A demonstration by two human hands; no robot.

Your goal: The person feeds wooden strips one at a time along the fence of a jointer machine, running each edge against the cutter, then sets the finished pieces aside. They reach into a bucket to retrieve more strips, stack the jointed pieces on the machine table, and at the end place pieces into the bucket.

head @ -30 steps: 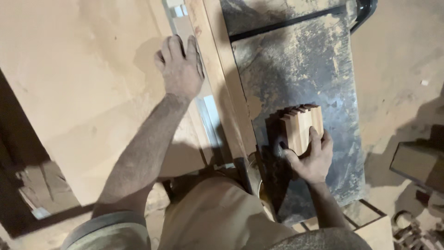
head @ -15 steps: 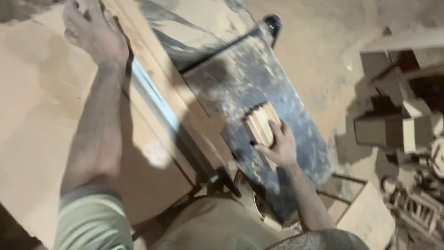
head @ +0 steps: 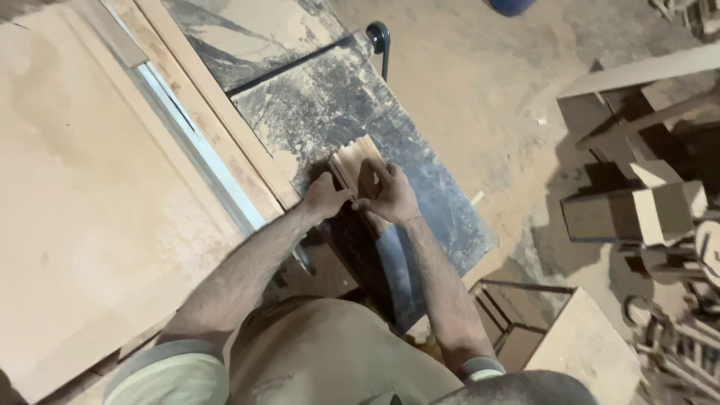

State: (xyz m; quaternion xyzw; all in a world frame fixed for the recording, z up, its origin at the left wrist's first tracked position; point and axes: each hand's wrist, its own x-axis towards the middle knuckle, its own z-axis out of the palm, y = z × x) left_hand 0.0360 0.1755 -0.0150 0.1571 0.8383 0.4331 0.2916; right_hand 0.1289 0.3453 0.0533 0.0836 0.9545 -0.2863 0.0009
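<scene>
Hands meet on a bundle of short wooden strips lying on the dusty dark metal table, just beside the long wooden rail. The left hand curls against the bundle's near-left side; the right hand lies over it, fingers pressed together on top. A large pale board lies to the left.

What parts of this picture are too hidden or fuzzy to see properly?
- Head view: the near end of the bundle of wooden strips is covered by the left hand and right hand, so each grip and the strip count are unclear.
- Head view: the large board is cut off by the left and top edges.
- Head view: the wooden blocks lie partly in shadow and run past the right edge.
</scene>
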